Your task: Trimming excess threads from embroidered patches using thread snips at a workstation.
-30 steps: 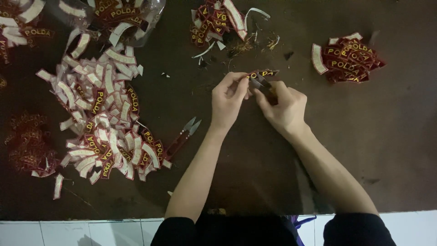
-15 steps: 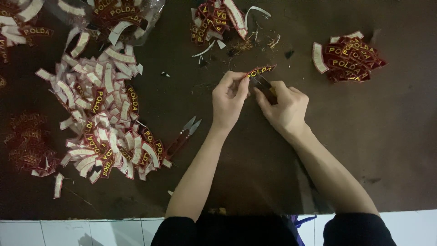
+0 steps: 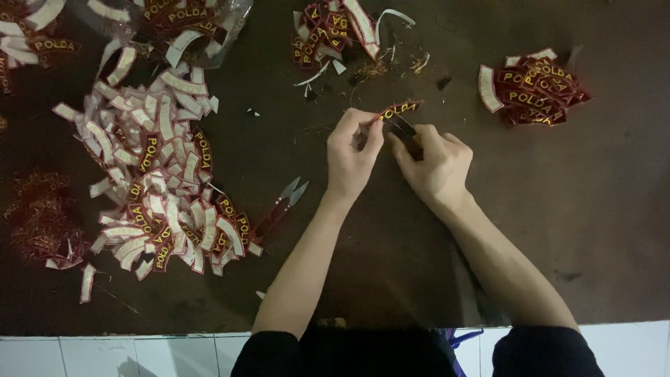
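L hand (image 3: 352,157) fingers pinching curved red patch (image 3: 399,109), R hand (image 3: 436,164) gripping dark snips (image 3: 407,134).

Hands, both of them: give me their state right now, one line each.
Left hand: closed, pinching one end of a curved red embroidered patch.
Right hand: closed around dark thread snips, blades at the patch.

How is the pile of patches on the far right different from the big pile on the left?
The right pile is small, tight and stacked, mostly red faces up. The left pile is far larger, spread loose, many patches showing white backs. Both hold curved red patches with yellow lettering and lie on the dark table, untouched by either hand.
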